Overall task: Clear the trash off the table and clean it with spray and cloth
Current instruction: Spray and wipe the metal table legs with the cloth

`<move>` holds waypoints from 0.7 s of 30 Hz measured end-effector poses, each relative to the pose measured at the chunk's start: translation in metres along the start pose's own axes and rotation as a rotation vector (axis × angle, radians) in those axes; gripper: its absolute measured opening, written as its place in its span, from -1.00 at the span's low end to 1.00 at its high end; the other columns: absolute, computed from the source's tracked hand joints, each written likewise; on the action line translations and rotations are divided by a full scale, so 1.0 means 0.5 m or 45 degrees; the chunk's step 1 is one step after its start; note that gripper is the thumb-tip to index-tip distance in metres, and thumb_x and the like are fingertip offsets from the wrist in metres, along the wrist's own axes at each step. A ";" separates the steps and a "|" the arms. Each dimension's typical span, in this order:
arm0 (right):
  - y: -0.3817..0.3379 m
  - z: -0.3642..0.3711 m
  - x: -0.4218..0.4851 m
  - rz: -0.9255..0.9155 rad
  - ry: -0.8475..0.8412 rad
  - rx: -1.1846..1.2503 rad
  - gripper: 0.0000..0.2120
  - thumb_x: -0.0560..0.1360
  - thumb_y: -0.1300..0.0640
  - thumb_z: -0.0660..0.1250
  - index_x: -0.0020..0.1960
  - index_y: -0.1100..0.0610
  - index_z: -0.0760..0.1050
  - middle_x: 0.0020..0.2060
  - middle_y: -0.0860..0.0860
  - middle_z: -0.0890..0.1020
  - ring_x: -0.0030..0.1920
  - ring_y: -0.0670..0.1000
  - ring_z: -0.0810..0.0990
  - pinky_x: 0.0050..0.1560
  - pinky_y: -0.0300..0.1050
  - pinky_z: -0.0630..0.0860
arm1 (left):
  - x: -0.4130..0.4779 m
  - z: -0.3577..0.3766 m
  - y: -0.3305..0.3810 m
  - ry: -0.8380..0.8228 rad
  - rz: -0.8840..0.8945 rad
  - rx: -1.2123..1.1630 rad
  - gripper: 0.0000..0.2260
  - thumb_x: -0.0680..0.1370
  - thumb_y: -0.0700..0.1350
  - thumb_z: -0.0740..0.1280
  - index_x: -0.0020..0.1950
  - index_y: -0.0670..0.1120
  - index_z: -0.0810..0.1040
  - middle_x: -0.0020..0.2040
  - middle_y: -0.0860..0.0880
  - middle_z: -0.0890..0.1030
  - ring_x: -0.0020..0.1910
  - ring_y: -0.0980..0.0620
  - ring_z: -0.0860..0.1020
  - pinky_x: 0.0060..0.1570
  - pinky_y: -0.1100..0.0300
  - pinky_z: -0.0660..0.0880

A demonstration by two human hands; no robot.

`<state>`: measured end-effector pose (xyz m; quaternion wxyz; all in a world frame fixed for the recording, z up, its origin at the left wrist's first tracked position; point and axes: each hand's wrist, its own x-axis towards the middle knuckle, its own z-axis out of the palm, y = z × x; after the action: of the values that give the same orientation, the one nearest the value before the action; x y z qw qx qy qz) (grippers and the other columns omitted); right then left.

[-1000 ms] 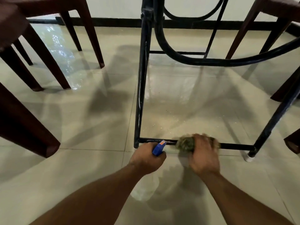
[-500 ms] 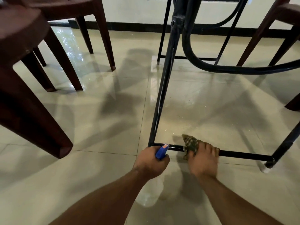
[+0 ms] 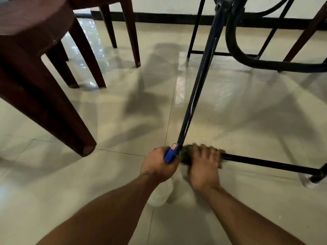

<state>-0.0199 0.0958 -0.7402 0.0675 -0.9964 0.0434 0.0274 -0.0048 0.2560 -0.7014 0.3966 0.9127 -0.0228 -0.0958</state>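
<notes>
I am looking down under the table at its black metal frame [image 3: 194, 103]. My left hand [image 3: 157, 165] grips a spray bottle with a blue nozzle [image 3: 170, 152] and a clear body [image 3: 160, 195] that hangs below the fist. My right hand [image 3: 203, 167] holds a dark greenish cloth [image 3: 185, 154] wrapped over the frame's low crossbar [image 3: 265, 162], close to the corner where the upright leg meets it. The two hands are almost touching. Most of the cloth is hidden under my fingers.
Dark brown plastic chairs stand at the left [image 3: 44, 85] and far right [image 3: 307, 32]. The floor is glossy beige tile [image 3: 106, 174]. A white foot cap [image 3: 308, 183] sits under the frame's right corner. A curved black brace [image 3: 256, 62] crosses above.
My right hand has slid the cloth left along the crossbar, up to the corner by the leg. My view has shifted right and closer. The left hand keeps its hold on the bottle.
</notes>
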 end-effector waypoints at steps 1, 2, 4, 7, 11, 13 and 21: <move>-0.019 0.002 0.003 -0.137 -0.043 -0.014 -0.12 0.49 -0.03 0.33 0.63 0.09 -0.10 0.57 0.12 0.08 0.58 0.24 -0.02 0.57 0.22 -0.21 | 0.001 -0.004 -0.002 0.006 -0.001 0.011 -0.86 0.51 0.08 0.33 -0.20 0.07 0.48 -0.30 0.04 0.56 -0.28 -0.05 0.59 -0.15 -0.02 0.65; -0.017 0.001 0.004 -0.247 -0.060 -0.021 -0.12 0.52 -0.06 0.31 0.63 0.08 -0.16 0.58 0.09 0.04 0.59 0.20 -0.06 0.58 0.19 -0.19 | 0.000 -0.004 -0.003 0.000 0.005 0.029 -0.86 0.53 0.05 0.35 -0.19 0.08 0.47 -0.29 0.05 0.57 -0.27 -0.02 0.59 -0.15 0.01 0.65; 0.039 0.002 0.004 -0.376 -0.049 -0.096 -0.17 0.56 -0.05 0.23 0.63 0.00 -0.22 0.60 0.06 0.03 0.59 0.17 -0.06 0.59 0.16 -0.19 | -0.002 -0.004 -0.001 -0.032 0.026 0.063 -0.86 0.57 0.03 0.36 -0.16 0.10 0.45 -0.27 0.04 0.55 -0.29 0.04 0.54 -0.18 0.13 0.61; 0.166 -0.007 -0.008 -0.264 -0.048 -0.302 -0.23 0.56 -0.06 0.16 0.63 0.00 -0.18 0.56 0.10 0.16 0.53 0.19 0.12 0.57 0.18 -0.14 | -0.006 0.000 0.003 -0.071 0.035 0.062 -0.89 0.58 0.04 0.35 -0.06 0.03 0.51 -0.22 -0.04 0.58 -0.26 -0.03 0.56 -0.18 0.11 0.61; 0.208 -0.061 -0.014 -0.022 -0.154 -0.527 -0.32 0.54 0.13 0.13 0.60 0.12 -0.03 0.45 0.11 0.31 0.39 0.17 0.32 0.48 0.12 0.22 | -0.004 -0.008 0.005 -0.036 0.049 0.039 -0.88 0.58 0.03 0.33 -0.09 0.01 0.51 -0.27 -0.02 0.55 -0.34 0.03 0.48 -0.26 0.14 0.56; 0.173 -0.095 0.000 0.025 -0.268 -0.569 -0.44 0.54 0.13 0.20 0.51 0.14 0.14 0.35 0.11 0.40 0.29 0.17 0.43 0.32 0.09 0.42 | -0.001 -0.019 0.010 -0.003 0.049 0.029 -0.87 0.58 0.03 0.33 -0.07 -0.01 0.54 -0.25 -0.05 0.59 -0.31 -0.03 0.54 -0.22 0.07 0.61; 0.033 -0.259 0.032 0.364 -0.250 0.778 -0.77 0.53 0.25 0.19 0.17 0.16 0.44 -0.01 0.08 0.60 -0.01 0.14 0.61 -0.02 0.07 0.61 | 0.012 -0.060 0.022 0.081 0.063 -0.034 -0.87 0.56 0.03 0.34 -0.14 0.03 0.51 -0.33 0.01 0.51 -0.36 0.01 0.44 -0.27 0.09 0.54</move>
<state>0.0008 0.0607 -0.6153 0.3618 -0.9067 0.1819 0.1178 0.0074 0.2693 -0.6744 0.4115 0.9091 -0.0315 -0.0573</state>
